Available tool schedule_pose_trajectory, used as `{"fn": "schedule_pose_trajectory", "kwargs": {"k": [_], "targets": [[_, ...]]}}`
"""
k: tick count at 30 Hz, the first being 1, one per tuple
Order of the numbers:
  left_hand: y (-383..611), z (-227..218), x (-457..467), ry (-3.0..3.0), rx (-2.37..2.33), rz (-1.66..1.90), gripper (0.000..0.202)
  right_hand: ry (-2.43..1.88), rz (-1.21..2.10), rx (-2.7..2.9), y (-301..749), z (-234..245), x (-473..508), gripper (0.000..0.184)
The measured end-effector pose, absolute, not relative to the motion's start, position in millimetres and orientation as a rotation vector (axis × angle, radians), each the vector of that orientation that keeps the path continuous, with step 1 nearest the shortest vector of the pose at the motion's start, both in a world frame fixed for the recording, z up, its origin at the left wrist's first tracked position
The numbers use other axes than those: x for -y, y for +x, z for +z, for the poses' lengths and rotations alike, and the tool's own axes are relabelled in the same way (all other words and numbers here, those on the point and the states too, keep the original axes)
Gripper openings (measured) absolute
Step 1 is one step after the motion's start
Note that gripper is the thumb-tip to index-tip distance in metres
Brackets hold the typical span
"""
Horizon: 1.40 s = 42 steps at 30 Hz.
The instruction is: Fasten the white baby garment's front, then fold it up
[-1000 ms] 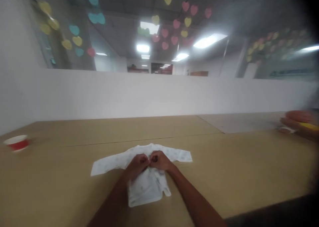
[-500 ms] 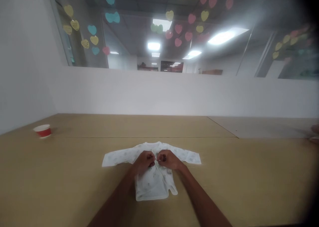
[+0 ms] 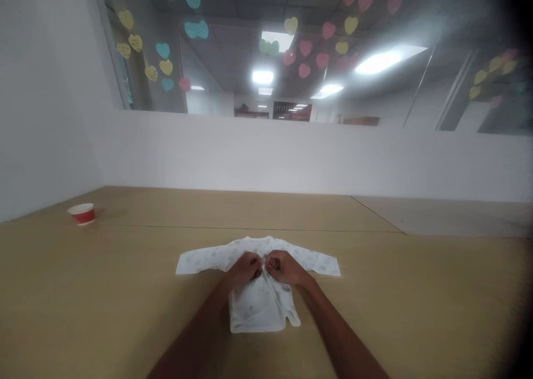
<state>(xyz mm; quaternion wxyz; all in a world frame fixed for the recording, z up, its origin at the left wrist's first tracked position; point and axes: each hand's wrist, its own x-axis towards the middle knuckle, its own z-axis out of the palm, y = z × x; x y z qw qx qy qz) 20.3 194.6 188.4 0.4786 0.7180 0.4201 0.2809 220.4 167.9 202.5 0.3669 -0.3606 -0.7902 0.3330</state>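
A small white baby shirt [image 3: 258, 309] with a faint print lies spread on the table, both long sleeves stretched out sideways and the neckline facing the far wall. My left hand [image 3: 246, 268] pinches the fabric at the middle of the chest. Close beside it, my right hand [image 3: 283, 267] pinches the shirt's front too, the fingertips of both hands nearly meeting. Creases run down from the pinched spot. Whatever small part of the shirt sits between the fingers is hidden. A notch shows at the lower right of the hem.
On the far left of the wooden table [image 3: 416, 301] stands a red and white paper cup [image 3: 84, 215]. A white wall [image 3: 258, 154] rises behind the table, with a window above it bearing heart-shaped sticky notes [image 3: 305, 47].
The view has shifted slightly, so the scene sits a little further right. Both hands keep their pinch on the shirt. A hand at the far right edge is out of view now.
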Motion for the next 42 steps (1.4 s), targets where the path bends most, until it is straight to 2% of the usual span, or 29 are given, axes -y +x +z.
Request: {"fn": "schedule_pose_trajectory", "kwargs": {"k": [5,20,26,31,36,42], "targets": [[21,191,-192,1.746,-0.98,0.71,0.039,-0.909,0.764,2.012,220,201,-168,0.013],[18,192,-190,1.88,-0.928,0.658,0.021,-0.931,0.778,2.021,221,199,-170,0.02],[20,184,-193,1.761,-0.904,0.75,0.031,-0.913,0.74,2.001,220,190,-175,0.019],[22,176,-196,1.653,-0.875,0.803,0.032,-0.957,0.714,1.952,217,190,-174,0.012],[19,184,-194,1.628,-0.884,0.762,0.031,-0.898,0.665,2.02,215,196,-171,0.017],[16,185,-195,1.634,-0.867,0.745,0.034,-0.876,0.669,2.014,216,197,-171,0.014]]}}
